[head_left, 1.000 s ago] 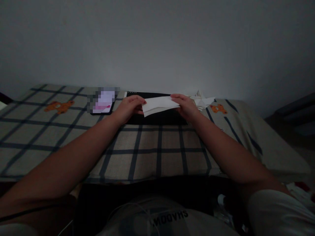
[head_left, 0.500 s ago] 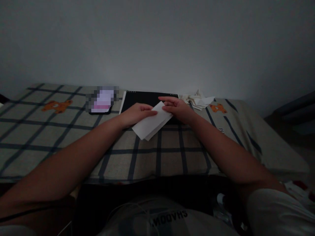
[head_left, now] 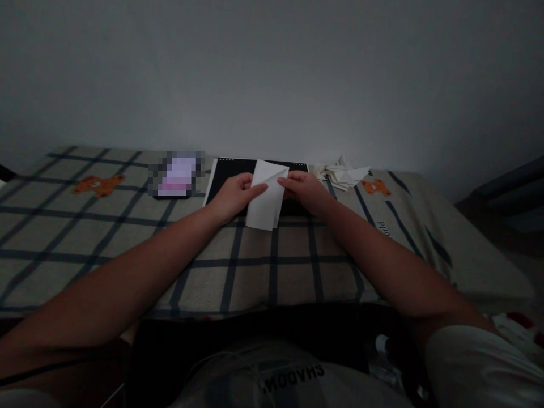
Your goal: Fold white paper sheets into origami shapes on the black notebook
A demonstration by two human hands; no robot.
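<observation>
A folded white paper [head_left: 266, 198] stands lengthwise between my hands, over the near edge of a black pad [head_left: 229, 170] on the checked cloth. My left hand [head_left: 235, 195] grips its left edge, with the forefinger stretched onto the sheet. My right hand [head_left: 304, 190] pinches the upper right edge, where a top corner is turned down in a slanting fold.
A phone [head_left: 174, 180] with a lit screen lies left of the pad. A heap of folded white papers [head_left: 342, 173] sits to the right near the wall. The checked cloth [head_left: 127, 238] with orange bear prints covers the surface, whose edge drops off at the right.
The paper was held crosswise over the pad, then swung slantwise, and now points towards me. A top corner is now folded down. Both hands kept hold of it.
</observation>
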